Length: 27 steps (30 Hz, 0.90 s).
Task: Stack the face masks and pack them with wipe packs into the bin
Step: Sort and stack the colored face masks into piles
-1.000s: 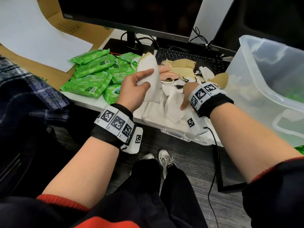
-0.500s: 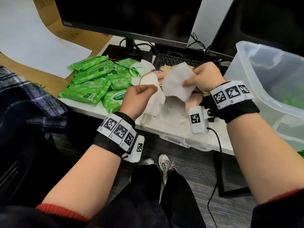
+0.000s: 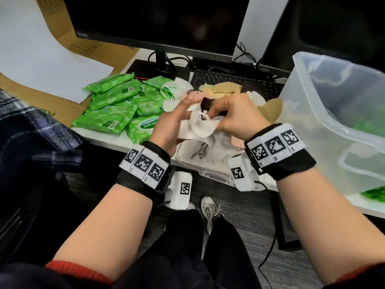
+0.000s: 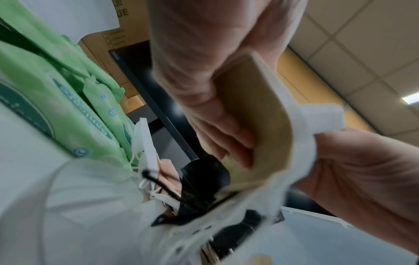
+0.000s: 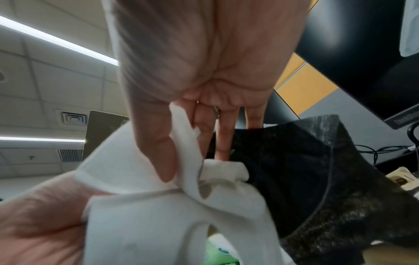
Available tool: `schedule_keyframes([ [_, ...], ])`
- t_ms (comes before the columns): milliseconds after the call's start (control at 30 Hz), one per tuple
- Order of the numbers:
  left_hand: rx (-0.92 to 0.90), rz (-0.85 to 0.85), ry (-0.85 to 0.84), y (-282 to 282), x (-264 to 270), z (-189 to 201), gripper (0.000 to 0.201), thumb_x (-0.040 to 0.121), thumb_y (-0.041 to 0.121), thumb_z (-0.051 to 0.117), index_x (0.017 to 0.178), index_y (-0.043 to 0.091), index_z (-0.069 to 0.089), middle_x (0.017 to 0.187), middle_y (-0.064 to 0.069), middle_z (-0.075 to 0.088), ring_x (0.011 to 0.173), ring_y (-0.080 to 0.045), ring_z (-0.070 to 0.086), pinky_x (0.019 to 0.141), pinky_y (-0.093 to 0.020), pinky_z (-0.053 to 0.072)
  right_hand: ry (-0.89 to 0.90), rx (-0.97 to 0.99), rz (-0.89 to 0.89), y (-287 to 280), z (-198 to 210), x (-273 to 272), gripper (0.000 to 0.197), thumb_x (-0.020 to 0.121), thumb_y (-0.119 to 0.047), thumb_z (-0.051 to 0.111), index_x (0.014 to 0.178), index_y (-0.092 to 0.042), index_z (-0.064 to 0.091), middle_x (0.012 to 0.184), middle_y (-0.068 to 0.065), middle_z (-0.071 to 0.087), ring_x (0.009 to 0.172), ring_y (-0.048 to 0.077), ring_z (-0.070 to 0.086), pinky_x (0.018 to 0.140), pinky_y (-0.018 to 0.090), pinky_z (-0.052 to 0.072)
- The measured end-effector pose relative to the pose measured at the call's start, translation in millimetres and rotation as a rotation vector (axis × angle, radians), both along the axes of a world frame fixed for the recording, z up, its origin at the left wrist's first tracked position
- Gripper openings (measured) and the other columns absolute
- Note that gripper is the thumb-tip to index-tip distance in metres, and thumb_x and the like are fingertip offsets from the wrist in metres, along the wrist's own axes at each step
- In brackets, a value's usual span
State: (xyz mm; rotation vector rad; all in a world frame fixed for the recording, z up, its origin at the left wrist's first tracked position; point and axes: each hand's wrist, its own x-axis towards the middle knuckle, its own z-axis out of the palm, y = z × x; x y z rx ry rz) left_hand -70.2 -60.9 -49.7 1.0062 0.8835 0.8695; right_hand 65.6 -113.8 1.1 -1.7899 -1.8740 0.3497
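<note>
Above the desk edge, my left hand (image 3: 183,119) grips a small stack of face masks (image 3: 200,128). White ones lie outermost and a tan mask (image 4: 256,114) sits against my fingers. My right hand (image 3: 218,115) meets it from the right and pinches a white mask (image 5: 188,143) onto the stack with its thumb. A black mask (image 5: 294,170) lies against its fingers. Loose tan, pink and white masks (image 3: 225,88) are piled behind the hands. Green wipe packs (image 3: 116,109) lie to the left. The clear plastic bin (image 3: 312,113) stands on the right.
A clear lid (image 3: 210,176) with masks on it juts over the desk edge under my hands. Behind the pile are a black keyboard (image 3: 229,78), a monitor (image 3: 158,19) on its stand, and cables. White paper (image 3: 41,59) on cardboard lies far left.
My right hand lifted a white mask from the pile and brought it left onto the stack in my left hand. Both hands now meet, and a black mask shows at the right fingers.
</note>
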Motion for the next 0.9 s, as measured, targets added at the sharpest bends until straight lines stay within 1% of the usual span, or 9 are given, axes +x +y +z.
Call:
schedule_keyframes([
  [67, -0.003, 0.013, -0.050, -2, 0, 0, 0.019, 0.082, 0.024, 0.067, 0.080, 0.007, 0.073, 0.080, -0.012, 0.071, 0.065, -0.019, 0.065, 0.061, -0.025, 0.052, -0.007, -0.007, 0.029, -1, -4, 0, 0.013, 0.068, -0.017, 0.079, 0.080, -0.013, 0.075, 0.080, 0.004, 0.072, 0.075, 0.014, 0.060, 0.069, 0.022, 0.043],
  [133, 0.018, 0.014, -0.078, -4, 0, -2, 0.021, 0.081, 0.004, 0.064, 0.063, 0.008, 0.072, 0.063, -0.005, 0.070, 0.055, -0.013, 0.065, 0.054, -0.022, 0.053, -0.015, -0.014, 0.054, -3, -6, -1, 0.015, 0.069, -0.015, 0.077, 0.084, -0.014, 0.076, 0.081, 0.007, 0.072, 0.077, 0.017, 0.062, 0.070, 0.020, 0.042],
  [233, 0.052, 0.011, -0.066, -2, 0, -7, 0.014, 0.076, -0.011, 0.062, 0.074, 0.002, 0.067, 0.059, -0.002, 0.069, 0.052, -0.012, 0.064, 0.057, -0.024, 0.054, 0.044, -0.067, 0.078, -3, -8, 2, 0.017, 0.074, -0.009, 0.067, 0.089, -0.015, 0.074, 0.082, 0.009, 0.072, 0.082, 0.021, 0.064, 0.077, 0.030, 0.049],
  [333, 0.066, 0.045, -0.029, 0, 0, -9, 0.018, 0.074, -0.012, 0.065, 0.084, 0.003, 0.067, 0.064, -0.003, 0.069, 0.055, -0.013, 0.062, 0.060, -0.025, 0.054, 0.389, -0.084, 0.052, 0, -10, 5, 0.028, 0.065, -0.004, 0.043, 0.084, -0.018, 0.059, 0.065, 0.003, 0.064, 0.070, 0.015, 0.062, 0.069, 0.024, 0.050],
  [400, 0.102, 0.064, 0.011, -1, 0, -9, 0.021, 0.073, -0.011, 0.066, 0.089, 0.003, 0.067, 0.073, -0.004, 0.067, 0.058, -0.010, 0.061, 0.060, -0.023, 0.054, 0.502, -0.041, -0.040, 6, -14, 10, 0.026, 0.071, -0.001, 0.044, 0.087, -0.022, 0.049, 0.057, 0.001, 0.060, 0.062, 0.012, 0.061, 0.063, 0.023, 0.049],
  [533, 0.186, 0.065, 0.071, -2, 0, -7, 0.033, 0.072, -0.010, 0.069, 0.100, 0.006, 0.066, 0.086, -0.002, 0.065, 0.076, -0.012, 0.061, 0.075, -0.026, 0.053, 0.246, -0.125, -0.138, 15, -20, 20, 0.063, 0.073, 0.002, 0.065, 0.128, -0.013, 0.040, 0.061, -0.002, 0.049, 0.058, 0.011, 0.048, 0.062, 0.023, 0.040],
  [600, 0.215, 0.070, 0.077, -3, -1, -5, 0.036, 0.072, -0.010, 0.069, 0.105, 0.003, 0.066, 0.088, -0.003, 0.066, 0.078, -0.012, 0.061, 0.082, -0.029, 0.052, 0.046, -0.205, -0.145, 17, -19, 21, 0.074, 0.068, -0.002, 0.072, 0.135, -0.009, 0.042, 0.065, -0.008, 0.046, 0.066, 0.012, 0.048, 0.060, 0.016, 0.036],
  [767, 0.264, 0.086, 0.113, -4, -1, -7, 0.033, 0.077, -0.009, 0.065, 0.110, -0.001, 0.063, 0.108, -0.010, 0.065, 0.093, -0.015, 0.060, 0.093, -0.032, 0.049, -0.277, -0.344, -0.305, 19, -19, 20, 0.031, 0.076, -0.005, 0.070, 0.107, -0.004, 0.068, 0.107, 0.013, 0.065, 0.105, 0.028, 0.056, 0.080, 0.027, 0.044],
  [900, 0.323, 0.116, 0.088, 0, -6, -8, 0.048, 0.078, -0.018, 0.056, 0.114, 0.014, 0.056, 0.119, 0.000, 0.056, 0.111, -0.016, 0.053, 0.098, -0.030, 0.045, -0.232, -0.163, -0.475, 19, -16, 28, 0.016, 0.083, -0.005, 0.060, 0.095, 0.000, 0.070, 0.092, 0.016, 0.063, 0.100, 0.032, 0.056, 0.077, 0.028, 0.040],
])
